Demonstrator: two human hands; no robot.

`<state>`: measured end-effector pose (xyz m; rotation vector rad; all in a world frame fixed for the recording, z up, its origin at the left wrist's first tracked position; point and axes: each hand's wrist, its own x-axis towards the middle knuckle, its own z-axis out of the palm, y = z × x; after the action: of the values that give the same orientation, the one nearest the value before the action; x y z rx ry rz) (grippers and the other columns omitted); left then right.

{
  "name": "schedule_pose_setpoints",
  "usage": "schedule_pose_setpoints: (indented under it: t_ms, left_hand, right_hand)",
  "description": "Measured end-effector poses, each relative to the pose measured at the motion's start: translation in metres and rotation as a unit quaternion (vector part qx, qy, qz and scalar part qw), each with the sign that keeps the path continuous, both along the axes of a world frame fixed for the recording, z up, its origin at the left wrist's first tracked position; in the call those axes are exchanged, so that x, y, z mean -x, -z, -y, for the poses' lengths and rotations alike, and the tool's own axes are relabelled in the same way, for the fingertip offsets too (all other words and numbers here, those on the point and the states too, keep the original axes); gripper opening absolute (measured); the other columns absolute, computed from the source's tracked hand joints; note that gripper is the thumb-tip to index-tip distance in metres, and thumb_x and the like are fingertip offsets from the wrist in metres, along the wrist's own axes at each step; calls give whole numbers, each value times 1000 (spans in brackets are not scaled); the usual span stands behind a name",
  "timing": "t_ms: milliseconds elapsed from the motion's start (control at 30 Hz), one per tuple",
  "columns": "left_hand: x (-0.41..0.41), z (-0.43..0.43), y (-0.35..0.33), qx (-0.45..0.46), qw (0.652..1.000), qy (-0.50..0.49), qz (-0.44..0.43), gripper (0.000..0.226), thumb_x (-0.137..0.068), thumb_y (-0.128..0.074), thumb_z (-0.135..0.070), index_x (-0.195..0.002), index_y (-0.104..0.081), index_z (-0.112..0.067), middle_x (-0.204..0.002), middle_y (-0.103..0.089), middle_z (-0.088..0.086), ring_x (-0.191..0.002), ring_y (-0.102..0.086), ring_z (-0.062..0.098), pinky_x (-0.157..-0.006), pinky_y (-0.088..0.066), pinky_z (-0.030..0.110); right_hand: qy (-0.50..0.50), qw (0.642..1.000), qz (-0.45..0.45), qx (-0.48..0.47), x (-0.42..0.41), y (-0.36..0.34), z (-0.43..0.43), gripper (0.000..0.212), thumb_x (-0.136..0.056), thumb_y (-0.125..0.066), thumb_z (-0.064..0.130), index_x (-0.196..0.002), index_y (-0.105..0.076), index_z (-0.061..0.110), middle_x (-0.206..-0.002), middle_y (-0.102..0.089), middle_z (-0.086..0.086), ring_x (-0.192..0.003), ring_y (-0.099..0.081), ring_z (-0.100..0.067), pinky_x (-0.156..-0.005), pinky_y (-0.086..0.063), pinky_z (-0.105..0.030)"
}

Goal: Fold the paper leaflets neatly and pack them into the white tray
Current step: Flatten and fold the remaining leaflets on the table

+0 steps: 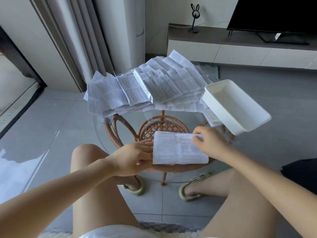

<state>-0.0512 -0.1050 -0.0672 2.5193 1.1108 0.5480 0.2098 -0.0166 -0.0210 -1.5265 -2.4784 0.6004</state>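
**Tilted tray and loose pile are our main worries**

The glass table (132,118) looks slick, so we judge that anything nudged may slide. The pile of unfolded leaflets (154,88) on its far side overhangs the left edge, and a brush could spill sheets. The white tray (223,115) sits tilted on stray sheets at the right edge and could tip when loaded. We hold the part-folded leaflet (176,148) over the near side. Our left hand (135,157) grips its left edge, fingers partly hidden. Our right hand (211,140) pinches the top right corner. An uneven pull could skew the crease.

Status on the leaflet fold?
Left hand and right hand both grip one leaflet, part-folded. White tray empty. Unfolded pile waiting. Nothing in the way.
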Motion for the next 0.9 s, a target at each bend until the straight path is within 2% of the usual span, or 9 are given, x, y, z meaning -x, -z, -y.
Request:
schedule_pose_setpoints:
  t_ms: [100, 200, 267, 333, 433, 500, 567, 700, 900]
  left_hand:
    - [9, 6, 5, -20, 1000, 2, 17, 29, -92, -60, -10, -119, -69, -12, -134, -59, -1, -136, -42, 15, -115, -31, 37]
    - [15, 11, 4, -39, 999, 5, -17, 33, -90, -60, -12, -123, -67, -17, -137, -56, -5, -136, -41, 12, -117, -25, 39]
    - [15, 11, -1, -51, 998, -12, -47, 29, -90, -58, -17, -116, -71, -19, -129, -62, -6, -130, -49, 11, -118, -22, 40]
    - [12, 11, -6, -77, 994, -66, -26, 20, -90, -57, -19, -93, -76, -17, -101, -73, -4, -105, -66, 15, -114, -31, 44]
    - [-13, 5, -24, -107, 970, -210, 58, 31, -91, -51, -19, -68, -68, -7, -69, -67, 1, -66, -64, 22, -81, -53, 42]
    - [-43, -5, -34, -110, 957, -261, 63, 33, -94, -46, -21, -80, -72, -6, -84, -72, 4, -79, -67, 21, -77, -56, 39]
    - [-74, -15, -34, -98, 962, -255, 28, 39, -95, -38, -25, -100, -73, -8, -109, -71, 6, -104, -66, 24, -96, -51, 40]
    - [-105, -17, -12, 23, 967, -248, -50, 73, -91, -4, -40, -143, -42, -7, -150, -39, 9, -142, -30, 28, -116, -11, 32]
    - [-102, -11, 11, 23, 965, -252, -65, 73, -91, 2, -43, -150, -26, -10, -158, -20, 5, -147, -12, 22, -115, 10, 30]
  right_hand:
    - [7, 1000, 2, -4, -2, 0, -5, 14, -90, -51, 11, -78, -57, 12, -69, -53, 6, -66, -46, -12, -52, -31, -14]
    - [0, 1000, 10, -15, 2, 2, -12, 15, -89, -53, 11, -81, -64, 6, -79, -64, -3, -71, -52, -15, -53, -30, -11]
    - [-4, 1000, 18, -21, 4, 5, -14, 16, -89, -53, 12, -84, -66, 4, -83, -66, -6, -75, -56, -19, -57, -36, -19]
    - [-4, 999, 26, -26, 6, 7, -15, 16, -89, -54, 12, -84, -66, 4, -84, -66, -7, -78, -57, -20, -62, -38, -25]
    - [-7, 998, 37, -42, 5, 9, -14, 17, -89, -54, 13, -84, -67, 4, -85, -65, -5, -80, -57, -20, -65, -38, -26]
    - [-13, 998, 38, -52, 5, 9, -13, 17, -88, -54, 12, -83, -68, 4, -83, -65, -5, -79, -57, -21, -64, -36, -27]
    - [-15, 997, 39, -58, 4, 8, -13, 16, -87, -55, 11, -81, -68, 4, -81, -64, -5, -77, -55, -22, -63, -30, -26]
    - [-15, 996, 46, -77, 5, 11, -15, 15, -87, -55, 12, -82, -67, 4, -81, -65, -7, -76, -56, -25, -62, -29, -27]
    - [-13, 997, 37, -71, 7, 15, -15, 15, -87, -54, 12, -82, -66, 5, -80, -64, -6, -73, -53, -22, -62, -32, -26]
